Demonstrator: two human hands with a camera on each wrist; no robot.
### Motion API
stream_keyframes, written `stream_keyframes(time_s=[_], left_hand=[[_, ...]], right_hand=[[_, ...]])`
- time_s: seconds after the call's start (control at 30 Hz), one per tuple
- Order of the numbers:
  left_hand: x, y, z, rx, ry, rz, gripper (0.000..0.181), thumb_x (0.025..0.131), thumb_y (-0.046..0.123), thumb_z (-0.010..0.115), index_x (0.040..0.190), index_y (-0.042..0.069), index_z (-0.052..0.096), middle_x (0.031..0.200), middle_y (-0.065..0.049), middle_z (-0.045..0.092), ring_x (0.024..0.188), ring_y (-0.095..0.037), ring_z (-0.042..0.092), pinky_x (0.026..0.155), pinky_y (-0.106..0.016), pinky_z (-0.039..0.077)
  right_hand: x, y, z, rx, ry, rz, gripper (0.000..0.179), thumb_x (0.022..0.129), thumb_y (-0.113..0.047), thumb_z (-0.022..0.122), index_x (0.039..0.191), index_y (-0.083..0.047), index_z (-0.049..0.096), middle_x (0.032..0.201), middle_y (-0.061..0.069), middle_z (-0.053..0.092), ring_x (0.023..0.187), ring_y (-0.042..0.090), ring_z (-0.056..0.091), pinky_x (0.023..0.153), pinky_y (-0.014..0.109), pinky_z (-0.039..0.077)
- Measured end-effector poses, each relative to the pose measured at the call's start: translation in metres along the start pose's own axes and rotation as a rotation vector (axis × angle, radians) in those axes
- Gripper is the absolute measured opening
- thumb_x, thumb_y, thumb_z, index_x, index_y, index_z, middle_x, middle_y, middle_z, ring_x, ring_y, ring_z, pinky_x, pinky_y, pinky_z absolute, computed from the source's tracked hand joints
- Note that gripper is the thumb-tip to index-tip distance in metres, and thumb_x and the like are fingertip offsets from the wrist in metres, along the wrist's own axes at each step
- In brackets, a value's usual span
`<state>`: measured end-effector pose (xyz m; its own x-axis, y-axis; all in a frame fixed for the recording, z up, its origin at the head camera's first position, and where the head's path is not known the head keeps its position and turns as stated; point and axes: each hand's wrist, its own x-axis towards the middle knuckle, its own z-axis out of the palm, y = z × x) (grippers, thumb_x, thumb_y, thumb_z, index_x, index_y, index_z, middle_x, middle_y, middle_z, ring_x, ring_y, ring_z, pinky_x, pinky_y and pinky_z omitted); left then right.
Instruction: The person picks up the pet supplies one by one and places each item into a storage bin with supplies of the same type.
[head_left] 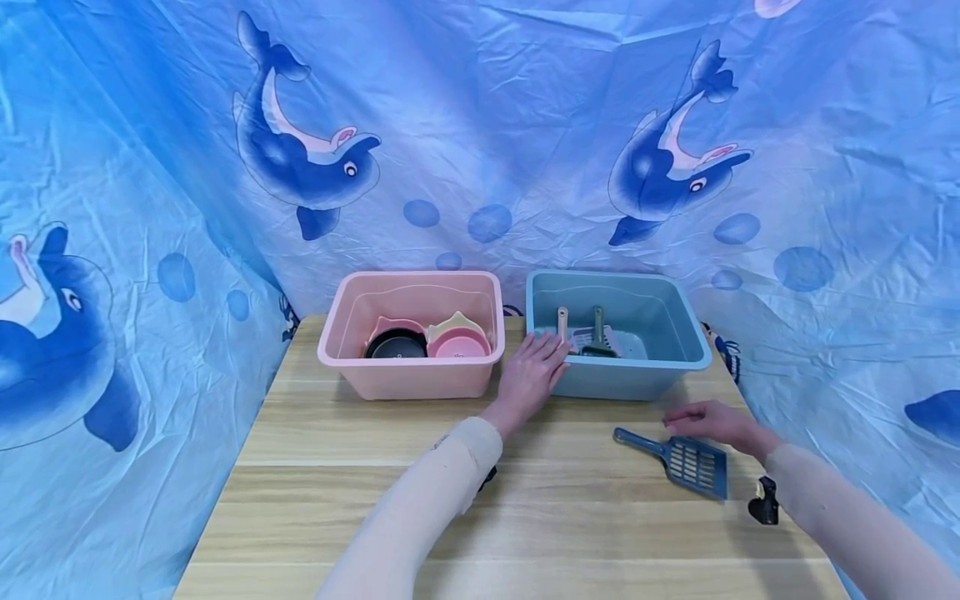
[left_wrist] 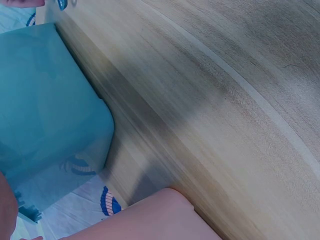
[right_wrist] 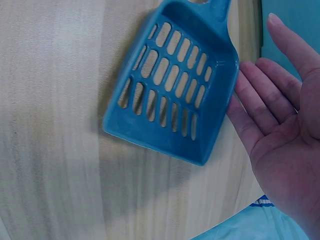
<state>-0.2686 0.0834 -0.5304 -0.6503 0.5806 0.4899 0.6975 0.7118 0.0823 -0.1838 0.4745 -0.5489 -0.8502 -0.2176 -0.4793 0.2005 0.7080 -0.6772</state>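
Observation:
A blue slotted litter scoop (head_left: 693, 464) lies on the table, its handle pointing left toward the blue bin (head_left: 622, 379). My right hand (head_left: 712, 421) is just behind it; in the right wrist view that hand (right_wrist: 290, 105) has its palm showing and fingers extended, the fingertips close beside the scoop's edge. Whether they touch it I cannot tell. My left hand (head_left: 534, 367) rests on the near left rim of the blue bin with fingers stretched over it. Inside that bin are a pink-handled scoop (head_left: 562, 323) and a dark green scoop (head_left: 598, 333).
A pink bin (head_left: 420, 382) stands left of the blue one, holding a black bowl (head_left: 397, 343) and a pink bowl (head_left: 459, 343) with ear-shaped rims behind them. Blue dolphin-print cloth (head_left: 480, 150) hangs behind and along the sides of the wooden table (head_left: 337, 500).

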Motion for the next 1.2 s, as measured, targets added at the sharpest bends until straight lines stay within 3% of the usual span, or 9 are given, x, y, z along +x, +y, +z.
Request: stream_keyframes(time_s=[0.3,0.5,0.63,0.77,1.0,1.2], left_hand=[[0.001,-0.001,-0.001,0.010,-0.006,0.010,0.050,0.111,0.041,0.059,0.157,0.023,0.056,0.156,0.001,0.059,0.147,-0.020,0.053,0.130,-0.041,0.030],[0.002,-0.001,-0.003,0.034,-0.025,0.007,0.051,0.111,0.043,0.057,0.158,0.025,0.054,0.157,0.001,0.057,0.149,-0.018,0.051,0.130,-0.040,0.028],[0.003,-0.002,-0.003,0.026,-0.013,0.009,0.051,0.110,0.041,0.062,0.157,0.024,0.056,0.156,0.001,0.059,0.147,-0.020,0.054,0.130,-0.041,0.030],[0.003,-0.002,-0.003,0.031,-0.026,0.005,0.050,0.111,0.043,0.057,0.158,0.024,0.055,0.157,0.001,0.058,0.148,-0.019,0.053,0.131,-0.040,0.028],[0.003,-0.001,-0.003,0.037,-0.043,-0.002,0.049,0.113,0.044,0.053,0.158,0.025,0.054,0.158,0.002,0.057,0.149,-0.018,0.051,0.131,-0.039,0.026],[0.003,-0.001,-0.003,0.025,-0.048,-0.006,0.049,0.113,0.043,0.054,0.158,0.024,0.054,0.158,0.002,0.057,0.149,-0.019,0.051,0.132,-0.040,0.025]], right_hand=[[-0.006,0.003,0.005,0.033,-0.006,0.012,0.053,0.105,-0.028,0.071,0.141,0.009,0.062,0.136,0.023,0.070,0.118,0.027,0.070,0.100,0.047,0.062],[-0.011,-0.009,0.012,-0.084,0.057,-0.071,0.054,0.102,-0.026,0.076,0.138,0.012,0.063,0.129,0.023,0.074,0.115,0.031,0.073,0.093,0.037,0.063],[-0.006,-0.016,0.024,-0.122,0.118,-0.121,0.062,0.101,-0.028,0.076,0.143,0.013,0.058,0.133,0.025,0.072,0.122,0.038,0.071,0.099,0.045,0.062],[0.001,-0.020,0.036,-0.108,0.176,-0.122,0.065,0.102,-0.029,0.076,0.145,0.015,0.054,0.136,0.028,0.069,0.125,0.043,0.068,0.103,0.054,0.060],[0.009,-0.021,0.053,-0.113,0.255,-0.129,0.071,0.099,-0.037,0.080,0.145,0.012,0.057,0.138,0.029,0.067,0.125,0.044,0.068,0.103,0.055,0.060],[0.012,-0.019,0.068,-0.210,0.328,-0.248,0.065,0.093,-0.032,0.086,0.139,0.008,0.064,0.133,0.026,0.071,0.120,0.042,0.071,0.098,0.055,0.061]])
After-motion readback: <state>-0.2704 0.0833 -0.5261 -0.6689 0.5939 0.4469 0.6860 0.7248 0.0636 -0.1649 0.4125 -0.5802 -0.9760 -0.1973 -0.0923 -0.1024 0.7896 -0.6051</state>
